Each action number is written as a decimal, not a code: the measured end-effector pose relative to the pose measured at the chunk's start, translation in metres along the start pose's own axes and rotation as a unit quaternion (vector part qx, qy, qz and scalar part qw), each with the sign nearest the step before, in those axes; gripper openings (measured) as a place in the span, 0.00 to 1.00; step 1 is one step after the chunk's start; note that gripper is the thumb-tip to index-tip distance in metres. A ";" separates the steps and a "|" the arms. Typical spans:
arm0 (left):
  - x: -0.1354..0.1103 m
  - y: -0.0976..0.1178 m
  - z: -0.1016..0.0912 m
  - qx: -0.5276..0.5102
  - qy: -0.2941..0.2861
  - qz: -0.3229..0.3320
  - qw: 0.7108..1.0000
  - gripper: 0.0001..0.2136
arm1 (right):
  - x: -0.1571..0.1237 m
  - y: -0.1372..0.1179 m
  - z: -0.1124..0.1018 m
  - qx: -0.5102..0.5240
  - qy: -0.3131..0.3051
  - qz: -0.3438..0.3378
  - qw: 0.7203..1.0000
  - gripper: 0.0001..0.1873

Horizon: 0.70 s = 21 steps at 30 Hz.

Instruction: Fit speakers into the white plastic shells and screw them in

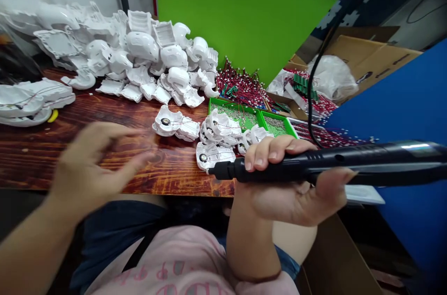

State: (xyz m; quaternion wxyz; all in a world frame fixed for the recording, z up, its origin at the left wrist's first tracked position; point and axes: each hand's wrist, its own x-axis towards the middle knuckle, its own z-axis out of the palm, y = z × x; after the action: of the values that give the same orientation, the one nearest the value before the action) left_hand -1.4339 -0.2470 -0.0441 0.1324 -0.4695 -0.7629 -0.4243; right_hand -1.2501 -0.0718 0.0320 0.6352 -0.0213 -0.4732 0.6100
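Note:
My right hand (289, 188) is wrapped round a black electric screwdriver (279, 167), which lies level with its tip pointing left. Just beyond that tip sit several white plastic shells (220, 127) with small round speakers and thin red wires inside. Over the wooden table (167, 169), my left hand (94, 160) is slightly blurred, its thumb and fingers apart and nothing between them. The nearest part to it is a white shell with a speaker (174, 123), to its right and not touched. At the far left lies a stack of wired white shells (35, 97).
A large heap of white plastic casings (139, 53) fills the back of the table. Green trays (251, 118) hold small metal parts beside bundles of red wires (240, 83). A black cable (310, 81) hangs at the right, before a cardboard box (373, 62). A green panel (237, 16) stands behind.

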 end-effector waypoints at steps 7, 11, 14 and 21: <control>-0.003 0.069 0.048 -0.282 -0.187 -0.026 0.941 0.11 | -0.004 -0.004 -0.005 0.027 0.000 0.001 1.000 0.16; 0.000 0.077 0.058 -0.355 -0.242 -0.100 0.897 0.08 | -0.005 -0.006 -0.009 0.045 0.003 -0.003 0.999 0.16; 0.002 0.080 0.063 -0.366 -0.250 -0.121 0.888 0.08 | -0.004 -0.008 -0.013 0.047 0.003 -0.003 0.999 0.16; 0.000 0.078 0.077 -0.392 -0.295 -0.169 0.855 0.12 | -0.006 -0.014 -0.022 0.070 0.001 -0.012 0.997 0.14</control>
State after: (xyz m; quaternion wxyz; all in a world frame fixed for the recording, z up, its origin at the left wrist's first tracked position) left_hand -1.3540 -0.1720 -0.0503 -0.3679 -0.4495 -0.6041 -0.5456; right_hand -1.2249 -0.0678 0.0248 0.6430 0.0286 -0.4287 0.6340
